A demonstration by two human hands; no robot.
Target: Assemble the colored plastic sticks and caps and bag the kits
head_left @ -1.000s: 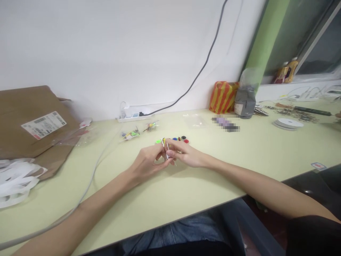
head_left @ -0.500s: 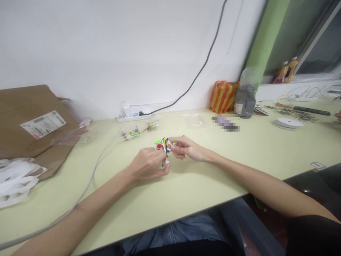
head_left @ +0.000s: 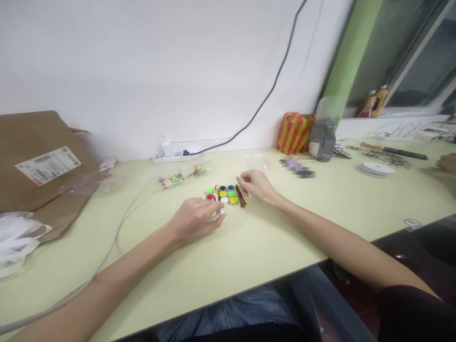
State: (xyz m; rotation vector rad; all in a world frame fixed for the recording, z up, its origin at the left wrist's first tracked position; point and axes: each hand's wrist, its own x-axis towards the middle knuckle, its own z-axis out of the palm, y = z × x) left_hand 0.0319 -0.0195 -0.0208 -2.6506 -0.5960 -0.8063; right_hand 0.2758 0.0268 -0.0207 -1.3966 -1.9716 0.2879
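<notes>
Between my hands lies a cluster of small round pieces with coloured tops, such as a yellow one [head_left: 233, 200], a black one [head_left: 223, 188] and a blue one [head_left: 231, 188]. Thin coloured sticks [head_left: 241, 195] lie at the cluster's right side, with more sticks among the left pieces. My left hand [head_left: 197, 218] rests at the near left of the cluster, thumb and forefinger closed on a small white piece [head_left: 222, 211]. At the right end, my right hand [head_left: 259, 186] has its fingertips pinched together beside the sticks. Whatever they hold is too small to make out.
Small bags of coloured parts [head_left: 171, 179] lie behind my left hand. A brown paper package [head_left: 42, 161] and a grey cable [head_left: 114, 242] are on the left. Further right are a striped bag [head_left: 294, 133], white reels [head_left: 375, 169] and another person's hand [head_left: 447, 162].
My right hand has moved right, away from my left hand, uncovering the round pieces and sticks. My left hand stays nearly in place. The view has shifted slightly.
</notes>
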